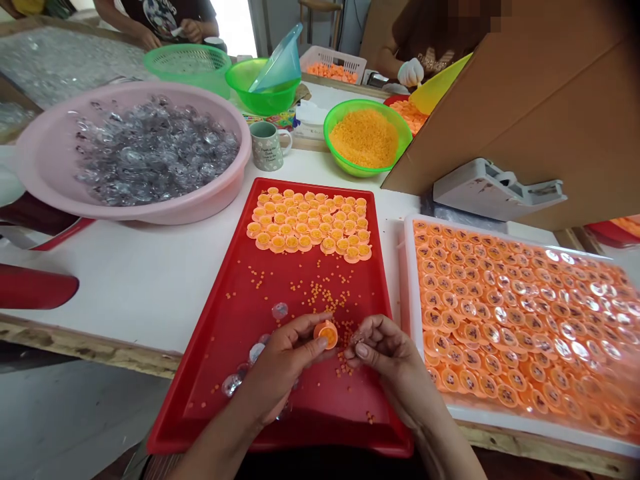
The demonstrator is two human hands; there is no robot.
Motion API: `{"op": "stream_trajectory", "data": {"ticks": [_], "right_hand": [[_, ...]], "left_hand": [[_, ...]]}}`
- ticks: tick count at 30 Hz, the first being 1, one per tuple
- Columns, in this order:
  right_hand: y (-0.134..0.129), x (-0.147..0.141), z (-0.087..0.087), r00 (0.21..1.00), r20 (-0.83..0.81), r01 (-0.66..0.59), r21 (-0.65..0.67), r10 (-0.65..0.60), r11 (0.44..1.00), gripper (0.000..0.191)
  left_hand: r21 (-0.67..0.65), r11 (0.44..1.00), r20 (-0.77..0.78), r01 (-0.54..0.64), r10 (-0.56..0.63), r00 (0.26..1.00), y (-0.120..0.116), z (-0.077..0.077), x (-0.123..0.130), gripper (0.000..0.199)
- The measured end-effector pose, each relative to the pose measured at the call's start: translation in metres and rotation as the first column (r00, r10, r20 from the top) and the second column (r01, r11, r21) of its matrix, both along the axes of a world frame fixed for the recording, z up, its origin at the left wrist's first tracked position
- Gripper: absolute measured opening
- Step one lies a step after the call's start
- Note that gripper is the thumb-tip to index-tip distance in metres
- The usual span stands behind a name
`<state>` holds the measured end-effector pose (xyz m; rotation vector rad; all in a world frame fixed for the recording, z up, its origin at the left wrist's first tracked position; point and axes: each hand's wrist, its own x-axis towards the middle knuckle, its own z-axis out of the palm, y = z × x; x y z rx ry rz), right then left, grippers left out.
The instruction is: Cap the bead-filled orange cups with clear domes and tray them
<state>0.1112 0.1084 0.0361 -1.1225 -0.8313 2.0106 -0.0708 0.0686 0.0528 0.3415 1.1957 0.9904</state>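
Observation:
My left hand [295,350] pinches a small orange plastic cup [327,333] with yellow-orange bits inside, its open side facing up. Just to its right, my right hand [383,347] has its fingers curled together on a small clear plastic piece [357,338], mostly hidden by the fingertips. Both hands are over a red tray [240,307]. Rows of filled orange cups [310,220] sit at the tray's far end. Loose yellow-orange bits [323,293] lie scattered nearer me. Several clear domed caps [231,385] rest beside and under my left hand.
At left stands a pink basin [200,207] of clear caps. Behind the tray are a mug [267,147] and a green bowl [367,170] of yellow-orange bits. A white tray [413,287] of capped orange cups is at right, below a cardboard panel [500,120]. Two people work across the table.

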Motion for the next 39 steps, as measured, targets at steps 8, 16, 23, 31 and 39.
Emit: {"op": "stream_trajectory", "data": {"ticks": [8,16,23,31,39], "right_hand": [[-0.001,-0.003,0.001,1.0,0.026,-0.006,0.098,0.004,0.995,0.016],[-0.003,-0.005,0.0,0.989,0.133,-0.079,0.152,0.059,0.985,0.016],[-0.006,-0.012,-0.004,0.986,0.161,-0.066,0.155,0.041,0.986,0.022],[-0.008,-0.016,-0.002,0.891,0.454,-0.169,0.375,-0.021,0.912,0.016],[-0.013,-0.011,0.003,0.817,0.55,-0.24,0.6,-0.175,0.763,0.012]], "left_hand": [[-0.012,1.0,0.01,-0.006,0.006,1.0,-0.002,0.002,0.0,0.042],[-0.01,0.998,0.055,-0.062,0.063,0.997,-0.005,-0.003,0.001,0.041],[0.058,0.998,0.034,-0.02,0.018,0.999,-0.006,-0.002,0.011,0.035],[0.151,0.984,-0.287,0.095,-0.049,0.957,-0.009,-0.011,0.021,0.032],[0.302,0.921,-0.482,0.247,-0.076,0.873,-0.012,-0.003,0.02,0.039]]}}
